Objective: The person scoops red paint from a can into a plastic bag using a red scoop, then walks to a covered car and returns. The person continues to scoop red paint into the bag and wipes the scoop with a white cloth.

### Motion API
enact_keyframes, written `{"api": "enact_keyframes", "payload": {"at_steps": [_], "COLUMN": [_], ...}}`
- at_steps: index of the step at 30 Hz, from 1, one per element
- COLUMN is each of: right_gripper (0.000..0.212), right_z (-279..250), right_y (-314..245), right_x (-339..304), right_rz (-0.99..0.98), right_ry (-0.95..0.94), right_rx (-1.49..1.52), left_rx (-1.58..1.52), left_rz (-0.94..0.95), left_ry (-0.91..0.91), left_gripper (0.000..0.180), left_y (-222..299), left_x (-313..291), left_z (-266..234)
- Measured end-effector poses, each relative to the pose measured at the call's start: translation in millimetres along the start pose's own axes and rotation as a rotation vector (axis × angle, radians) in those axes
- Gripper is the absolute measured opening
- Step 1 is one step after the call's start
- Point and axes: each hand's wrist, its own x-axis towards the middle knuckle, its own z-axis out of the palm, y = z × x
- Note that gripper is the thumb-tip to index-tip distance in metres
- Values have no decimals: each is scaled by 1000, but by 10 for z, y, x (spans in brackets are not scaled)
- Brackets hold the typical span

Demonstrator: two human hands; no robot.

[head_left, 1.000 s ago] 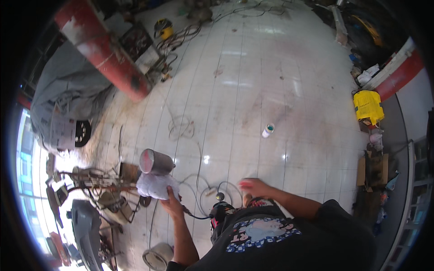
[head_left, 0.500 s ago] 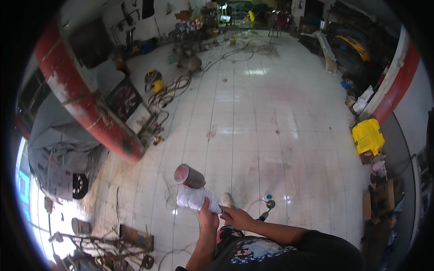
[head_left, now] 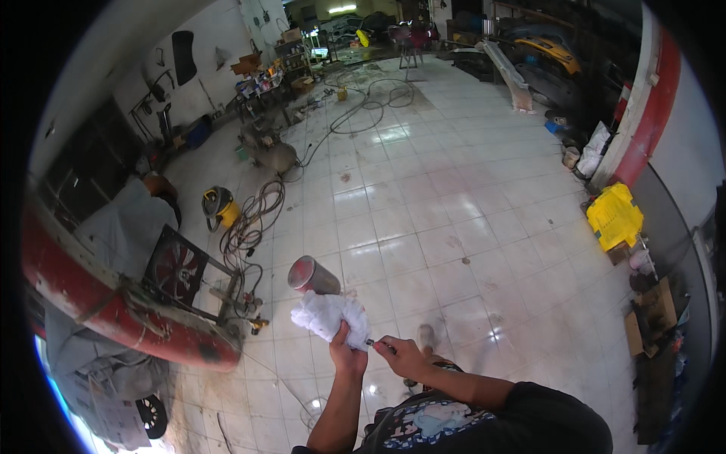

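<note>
My left hand (head_left: 348,350) is closed on a bunched white cloth (head_left: 325,314), thumb on top. Beyond the cloth, a grey cylindrical cup (head_left: 315,276) sticks out, its round end stained red. The cloth hides how the cup is held and whatever it is joined to. Close beside the cloth's near end, my right hand (head_left: 401,357) pinches a small dark metal fitting (head_left: 370,343). Part of that fitting is covered by my fingers.
A red pillar (head_left: 136,318) and a framed fan (head_left: 178,265) stand at left. Coiled hoses (head_left: 257,216) lie near a yellow-black vacuum cleaner (head_left: 221,208), with a tank (head_left: 276,157) behind. At right are a yellow plastic piece (head_left: 616,216) and cardboard box (head_left: 654,318).
The view has swung left and tilted, and I have stepped along the tiled floor. My right hand has drawn slightly away from my left, baring the fitting. The cloth and cup stay held.
</note>
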Motion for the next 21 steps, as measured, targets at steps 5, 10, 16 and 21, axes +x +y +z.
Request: {"api": "enact_keyframes", "payload": {"at_steps": [5,10,16,21], "right_gripper": [43,43,45,41], "right_z": [-118,-217,-827,-824], "right_y": [408,1803,2871,1013], "right_x": [1603,3585,6041,7547], "right_rz": [228,227,478,290], "right_ry": [37,210,108,-368], "right_rx": [196,46,-6,499], "left_rx": [45,22,156,216], "left_rz": [30,60,40,-25], "left_ry": [-57,27,-118,-44], "left_gripper": [43,42,48,51], "left_y": [59,335,884,900], "left_x": [2021,3735,5369,6701], "left_z": [184,788,1557,1288]}}
